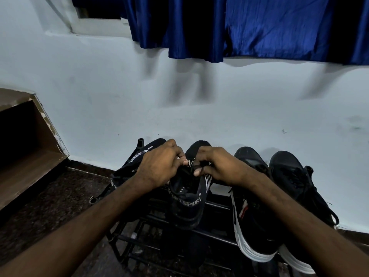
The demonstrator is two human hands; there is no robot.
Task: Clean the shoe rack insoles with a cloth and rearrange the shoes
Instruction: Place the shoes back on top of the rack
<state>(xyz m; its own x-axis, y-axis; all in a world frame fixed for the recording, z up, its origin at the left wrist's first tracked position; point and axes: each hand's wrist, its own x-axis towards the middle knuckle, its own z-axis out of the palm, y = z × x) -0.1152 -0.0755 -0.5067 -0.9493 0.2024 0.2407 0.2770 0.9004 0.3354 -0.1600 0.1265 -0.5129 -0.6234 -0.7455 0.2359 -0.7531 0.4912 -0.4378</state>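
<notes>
A black sport shoe (pixel 187 204) with white "SPORT" lettering on its heel sits on the top tier of a black metal shoe rack (pixel 217 204). My left hand (pixel 159 164) and my right hand (pixel 215 166) meet over its tongue, each pinching the black laces (pixel 196 166). Its twin shoe (pixel 129 166) lies to the left, partly hidden under my left hand. Two black sneakers with white soles (pixel 251 226) (pixel 295 188) stand to the right on the same tier. No cloth is in view.
The rack stands against a pale blue wall (pixel 199 100) on a dark speckled floor (pixel 50 200). A brown wooden shelf unit (pixel 30 136) is at the left. A blue curtain (pixel 259 29) hangs above. Lower rack bars (pixel 175 242) show below the shoes.
</notes>
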